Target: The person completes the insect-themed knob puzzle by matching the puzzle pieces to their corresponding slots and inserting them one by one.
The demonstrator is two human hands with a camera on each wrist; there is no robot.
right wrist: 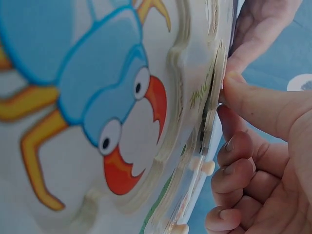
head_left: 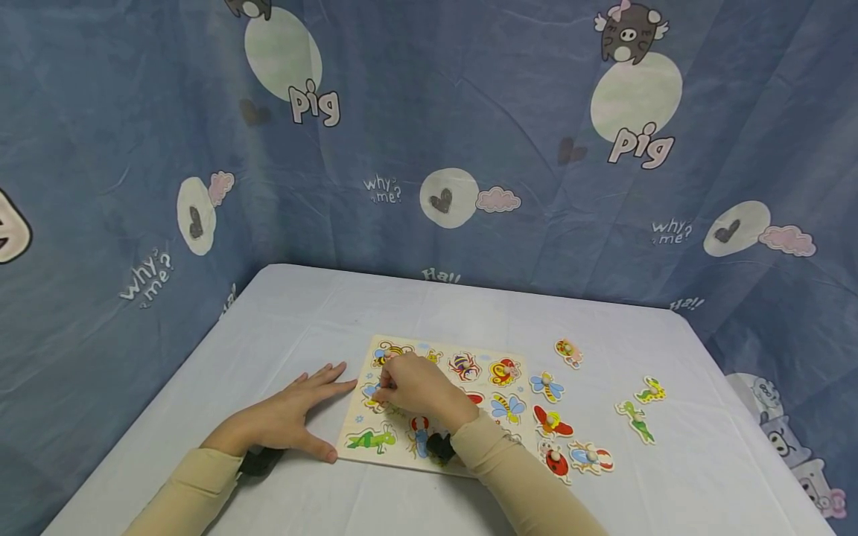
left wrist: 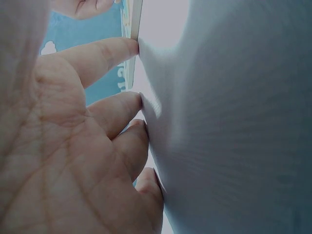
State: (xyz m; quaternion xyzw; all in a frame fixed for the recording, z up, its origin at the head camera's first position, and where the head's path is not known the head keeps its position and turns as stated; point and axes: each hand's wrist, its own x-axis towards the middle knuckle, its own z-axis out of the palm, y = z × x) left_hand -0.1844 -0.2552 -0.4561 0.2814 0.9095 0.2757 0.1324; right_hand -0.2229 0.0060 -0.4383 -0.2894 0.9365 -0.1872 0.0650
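The wooden insect puzzle board (head_left: 402,455) lies on the white-covered table. My right hand (head_left: 424,383) is over its left part, thumb and forefinger pinching the small knob of a flat insect puzzle piece (right wrist: 215,92). In the head view that piece (head_left: 370,394) shows some blue at the board's left middle, mostly covered by my fingers. My left hand (head_left: 288,413) rests spread beside the board's left edge, fingertips on the table. In the left wrist view, one finger (left wrist: 119,51) of it is right at the board's side.
Several loose knobbed pieces lie right of the board, among them a dragonfly (head_left: 547,386), a red-winged insect (head_left: 553,422), a ladybird (head_left: 555,460), a beetle (head_left: 591,457) and a grasshopper (head_left: 635,422). A blue patterned curtain (head_left: 375,238) stands behind the table.
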